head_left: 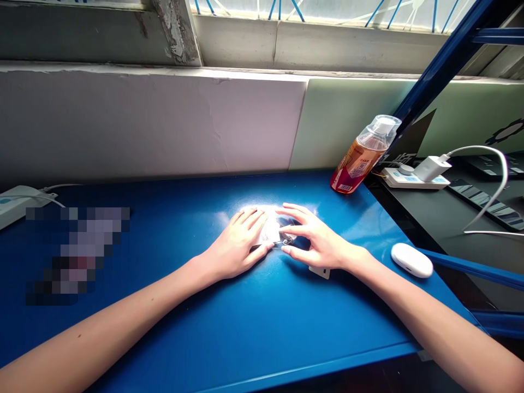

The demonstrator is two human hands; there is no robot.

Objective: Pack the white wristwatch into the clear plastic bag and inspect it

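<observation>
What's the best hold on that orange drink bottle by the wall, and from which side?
Take the bottle around its labelled middle, below the clear cap, coming from the front-left over the blue table. The blue shelf post and power strip crowd its right side, the wall its back.

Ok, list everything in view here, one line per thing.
table: one, blue, under both hands
packet: one, whitish, washed out by glare, mid-table between the hands
tile: one, white, small, showing from under the right hand
case: one, white, oval, near the table's right edge
bottle: one, clear with orange-red drink, table's back right corner
power strip: one, white, dark desk right of the bottle
charger: one, white, plugged into that strip
cable: one, white, looping from the charger
second power strip: one, white, far left
left hand: flat on the packet's left side
right hand: fingers spread, fingertips at the packet's right end, grip unclear
</observation>
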